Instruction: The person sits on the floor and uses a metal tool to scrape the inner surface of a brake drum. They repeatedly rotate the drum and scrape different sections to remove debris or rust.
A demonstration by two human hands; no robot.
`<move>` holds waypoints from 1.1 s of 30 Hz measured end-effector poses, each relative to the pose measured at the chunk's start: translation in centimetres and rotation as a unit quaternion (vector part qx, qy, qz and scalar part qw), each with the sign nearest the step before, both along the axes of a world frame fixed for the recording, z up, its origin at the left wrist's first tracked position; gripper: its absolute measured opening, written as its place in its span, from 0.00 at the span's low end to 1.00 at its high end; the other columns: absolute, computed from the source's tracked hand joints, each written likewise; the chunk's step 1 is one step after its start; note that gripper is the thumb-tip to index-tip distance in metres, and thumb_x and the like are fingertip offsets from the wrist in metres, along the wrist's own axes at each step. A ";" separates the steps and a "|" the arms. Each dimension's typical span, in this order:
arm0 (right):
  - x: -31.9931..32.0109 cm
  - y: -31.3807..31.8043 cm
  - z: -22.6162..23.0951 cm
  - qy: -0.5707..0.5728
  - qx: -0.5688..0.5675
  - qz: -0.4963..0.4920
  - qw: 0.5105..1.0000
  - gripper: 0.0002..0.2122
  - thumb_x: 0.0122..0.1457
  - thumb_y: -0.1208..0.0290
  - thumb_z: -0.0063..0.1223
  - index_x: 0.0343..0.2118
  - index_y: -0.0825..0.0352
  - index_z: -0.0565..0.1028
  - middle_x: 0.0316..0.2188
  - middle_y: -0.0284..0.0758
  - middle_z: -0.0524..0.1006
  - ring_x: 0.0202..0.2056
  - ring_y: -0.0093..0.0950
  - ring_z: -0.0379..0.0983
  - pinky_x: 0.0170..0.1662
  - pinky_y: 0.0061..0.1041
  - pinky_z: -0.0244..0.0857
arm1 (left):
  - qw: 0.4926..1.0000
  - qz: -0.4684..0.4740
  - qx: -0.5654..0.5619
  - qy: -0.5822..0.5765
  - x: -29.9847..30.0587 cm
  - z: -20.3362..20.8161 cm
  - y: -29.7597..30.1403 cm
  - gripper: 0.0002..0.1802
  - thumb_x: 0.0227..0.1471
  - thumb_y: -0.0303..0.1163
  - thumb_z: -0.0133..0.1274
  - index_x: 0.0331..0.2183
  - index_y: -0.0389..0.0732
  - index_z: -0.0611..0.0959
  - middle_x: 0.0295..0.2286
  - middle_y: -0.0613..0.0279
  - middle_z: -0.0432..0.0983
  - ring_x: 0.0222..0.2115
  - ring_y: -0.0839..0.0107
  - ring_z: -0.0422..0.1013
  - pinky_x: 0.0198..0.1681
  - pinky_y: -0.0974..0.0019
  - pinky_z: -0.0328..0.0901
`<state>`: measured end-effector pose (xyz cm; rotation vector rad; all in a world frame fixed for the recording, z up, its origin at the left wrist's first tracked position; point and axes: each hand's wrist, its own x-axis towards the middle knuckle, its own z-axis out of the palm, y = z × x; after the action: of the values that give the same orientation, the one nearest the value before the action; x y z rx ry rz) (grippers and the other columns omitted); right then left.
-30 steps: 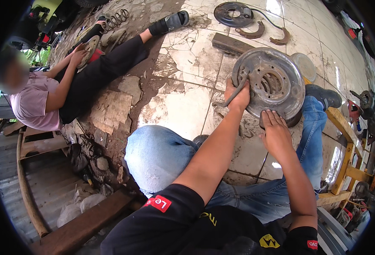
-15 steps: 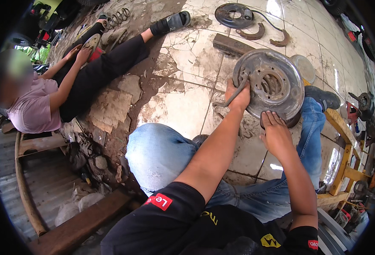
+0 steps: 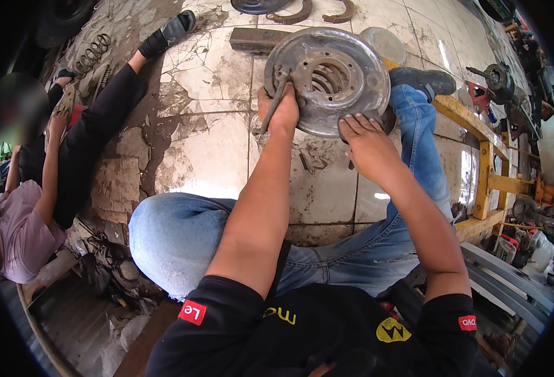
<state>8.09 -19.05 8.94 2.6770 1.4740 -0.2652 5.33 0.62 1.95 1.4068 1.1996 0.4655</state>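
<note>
A round, dark metal brake backing plate point(image 3: 358, 53) with a large centre hole is tilted up in front of me. My left hand point(image 3: 281, 108) grips its left edge, fingers closed round it. A short dark hose point(image 3: 273, 113) hangs from the plate by that hand. My right hand point(image 3: 368, 135) presses on the plate's lower right rim, fingers extended over a small dark piece point(image 3: 342, 130) mostly hidden under them. A coil spring point(image 3: 324, 81) shows through the centre hole.
Beyond the plate lie a rusty metal block point(image 3: 250, 39), curved brake shoes point(image 3: 338, 14), another backing plate point(image 3: 252, 5) and a round lid-like disc point(image 3: 383, 45). A yellow frame point(image 3: 483, 179) stands at right. At left, another person point(image 3: 25, 213) sits holding a round part.
My view has turned, so the scene sits further left and higher. My right hand has slid rightward along the plate's lower rim. My left hand keeps its grip.
</note>
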 end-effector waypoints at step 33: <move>-1.5 0.8 -0.7 -0.034 0.009 -0.003 0.999 0.19 0.59 0.74 0.44 0.54 0.72 0.69 0.56 0.44 0.70 0.59 0.39 0.65 0.63 0.40 0.55 | 1.000 0.001 0.028 -0.001 0.1 -0.1 0.0 0.25 0.45 0.44 0.61 0.40 0.34 0.78 0.38 0.44 0.79 0.41 0.51 0.75 0.48 0.58 0.65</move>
<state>6.60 -18.23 8.23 2.6760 1.4573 -0.1597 5.46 0.58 1.82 1.4525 1.1949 0.5046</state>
